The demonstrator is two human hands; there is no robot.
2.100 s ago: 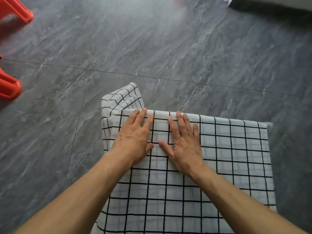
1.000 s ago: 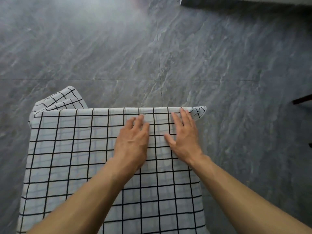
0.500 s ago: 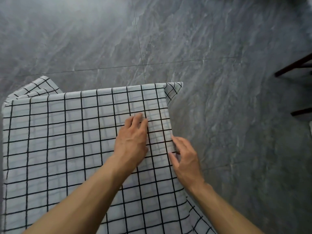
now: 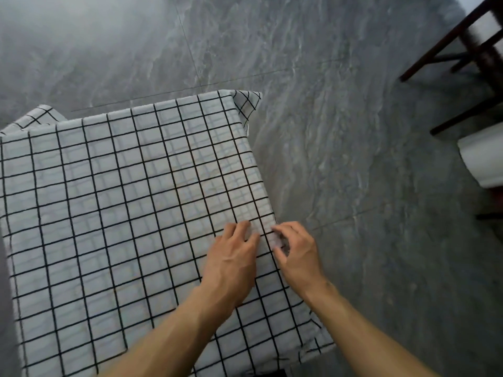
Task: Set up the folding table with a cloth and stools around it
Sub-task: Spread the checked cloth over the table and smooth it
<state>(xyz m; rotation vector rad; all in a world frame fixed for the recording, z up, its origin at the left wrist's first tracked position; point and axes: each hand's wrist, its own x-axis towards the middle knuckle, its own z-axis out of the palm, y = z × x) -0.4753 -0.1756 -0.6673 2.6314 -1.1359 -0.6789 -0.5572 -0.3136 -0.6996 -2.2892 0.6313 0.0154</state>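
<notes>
A white cloth with a black grid (image 4: 122,213) covers the folding table's top; its corners hang down at the far left (image 4: 38,117) and far right (image 4: 246,103). The table itself is hidden under it. My left hand (image 4: 234,259) rests palm down on the cloth near the right edge, fingertips bent onto the fabric. Right beside it, my right hand (image 4: 298,254) sits at that edge with curled fingers and thumb pinching a small fold of cloth. No stool is in view.
Grey marbled floor tiles (image 4: 353,186) surround the table. Dark wooden furniture legs (image 4: 462,50) stand at the upper right, and a white rounded object (image 4: 484,159) lies on the floor below them.
Both hands slid from the far edge along the cloth to the right edge and nearer to me. The right hand went from flat fingers to a pinch. The view swung right.
</notes>
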